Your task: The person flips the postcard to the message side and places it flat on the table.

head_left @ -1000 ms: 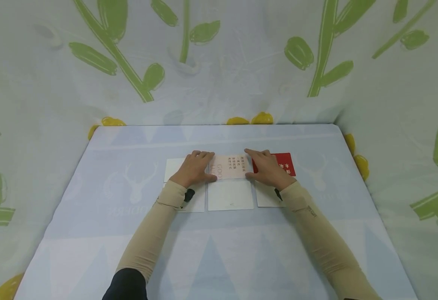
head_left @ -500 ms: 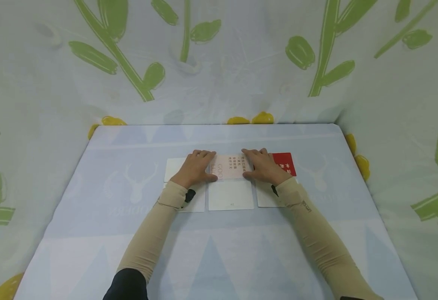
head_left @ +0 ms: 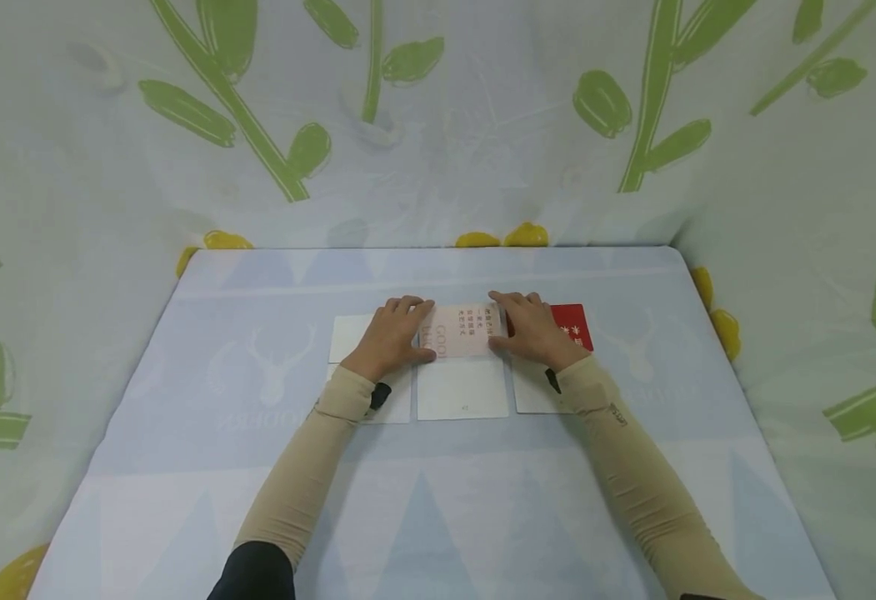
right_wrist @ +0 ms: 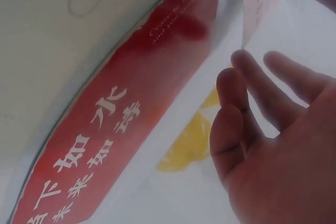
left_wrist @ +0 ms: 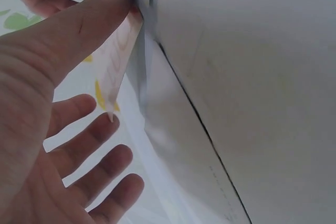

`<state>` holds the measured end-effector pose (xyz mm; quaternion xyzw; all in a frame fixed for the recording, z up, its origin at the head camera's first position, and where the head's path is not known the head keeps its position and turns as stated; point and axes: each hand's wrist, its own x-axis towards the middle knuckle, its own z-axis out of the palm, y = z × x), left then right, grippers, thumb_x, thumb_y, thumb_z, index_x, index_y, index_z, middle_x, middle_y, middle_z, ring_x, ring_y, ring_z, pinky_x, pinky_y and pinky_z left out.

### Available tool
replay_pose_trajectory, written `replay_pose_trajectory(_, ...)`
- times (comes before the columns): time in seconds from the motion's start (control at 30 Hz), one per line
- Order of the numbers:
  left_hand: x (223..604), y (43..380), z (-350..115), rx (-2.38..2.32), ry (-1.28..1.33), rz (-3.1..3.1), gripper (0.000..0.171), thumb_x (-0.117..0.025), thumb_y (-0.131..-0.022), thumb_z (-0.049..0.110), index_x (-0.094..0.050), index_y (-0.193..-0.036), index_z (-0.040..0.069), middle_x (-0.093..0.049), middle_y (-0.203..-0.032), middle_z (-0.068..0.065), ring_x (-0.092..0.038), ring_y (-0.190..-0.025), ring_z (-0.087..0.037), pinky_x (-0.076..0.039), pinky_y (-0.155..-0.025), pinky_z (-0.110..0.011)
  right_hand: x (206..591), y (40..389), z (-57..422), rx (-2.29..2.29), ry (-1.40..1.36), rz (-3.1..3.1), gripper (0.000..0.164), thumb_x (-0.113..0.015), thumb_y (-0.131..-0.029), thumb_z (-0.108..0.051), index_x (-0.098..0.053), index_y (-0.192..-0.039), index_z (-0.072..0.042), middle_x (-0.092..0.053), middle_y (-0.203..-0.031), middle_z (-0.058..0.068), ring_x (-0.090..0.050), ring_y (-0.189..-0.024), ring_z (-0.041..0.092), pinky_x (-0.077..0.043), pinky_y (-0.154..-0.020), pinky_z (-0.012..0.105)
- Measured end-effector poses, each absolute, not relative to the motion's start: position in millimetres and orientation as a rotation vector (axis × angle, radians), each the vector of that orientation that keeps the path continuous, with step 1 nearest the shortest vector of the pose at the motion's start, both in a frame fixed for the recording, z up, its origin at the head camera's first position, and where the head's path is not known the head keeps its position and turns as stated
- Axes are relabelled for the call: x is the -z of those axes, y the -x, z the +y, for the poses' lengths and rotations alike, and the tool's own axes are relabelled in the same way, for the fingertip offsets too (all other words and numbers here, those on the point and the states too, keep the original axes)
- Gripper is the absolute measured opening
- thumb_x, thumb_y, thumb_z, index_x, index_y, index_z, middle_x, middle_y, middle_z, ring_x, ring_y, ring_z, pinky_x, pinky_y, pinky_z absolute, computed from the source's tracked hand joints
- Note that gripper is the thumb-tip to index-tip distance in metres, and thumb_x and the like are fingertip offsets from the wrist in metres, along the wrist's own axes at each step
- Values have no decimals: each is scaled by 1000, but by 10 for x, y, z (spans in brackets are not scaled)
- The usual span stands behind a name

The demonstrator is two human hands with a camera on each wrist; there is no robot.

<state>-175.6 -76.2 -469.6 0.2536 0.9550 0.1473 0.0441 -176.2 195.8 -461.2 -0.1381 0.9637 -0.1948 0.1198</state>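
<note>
Between my two hands is a pale pink card [head_left: 458,331] with lettering and rows of dark characters. My left hand [head_left: 390,336] holds its left edge, thumb at the near corner and fingers at the far one. On the opposite edge, my right hand [head_left: 537,333] holds it the same way. In the left wrist view the pink card [left_wrist: 119,59] stands tilted, with a fingertip at its corner. Another fingertip meets the corner of the pink card [right_wrist: 256,17] in the right wrist view. A red card [head_left: 574,325] with white characters lies partly hidden behind my right hand.
A white card [head_left: 462,393] lies just in front of the pink one. Other white cards lie at left [head_left: 392,406] and right [head_left: 535,393], partly under my arms. A further white card [head_left: 347,332] shows beyond my left wrist. The table [head_left: 438,517] has a pale patterned cover.
The far edge of the pink card has risen slightly, with both hands' fingers moving up along with it. My right hand first shifted a little left, onto the card's edge.
</note>
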Motion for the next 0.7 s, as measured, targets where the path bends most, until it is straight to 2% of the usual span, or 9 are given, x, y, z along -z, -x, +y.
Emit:
replay_pose_trajectory(0.23, 4693, 1733, -756, -439, -790, 2956, 94, -87, -79, 42, -42, -154, 10, -46, -148, -14, -43, -134, -37, -38, -108, -49, 4570, 1739, 2000, 708, 284, 2810, 85, -80, -88, -28, -34, -157, -11, -55, -142, 14, -44, -124, 34, -49, -100, 50)
replay_pose_trajectory(0.47, 4720, 1697, -738, -438, -809, 3001, 97, -90, -77, 39, -40, -155, 13, -44, -145, -15, -46, -129, -35, -41, -105, -47, 4572, 1698, 2035, 846, 157, 2754, 76, -73, -94, -25, -34, -157, -9, -63, -132, 10, -51, -120, 31, -50, -100, 47)
replay_pose_trajectory(0.7, 4740, 1672, -739, -489, -847, 3028, 99, -91, -75, 38, -39, -155, 13, -43, -144, -15, -47, -126, -35, -42, -103, -47, 4595, 1650, 2013, 905, 76, 2734, 67, -74, -94, -27, -44, -152, -10, -67, -121, 12, -61, -105, 28, -57, -86, 41)
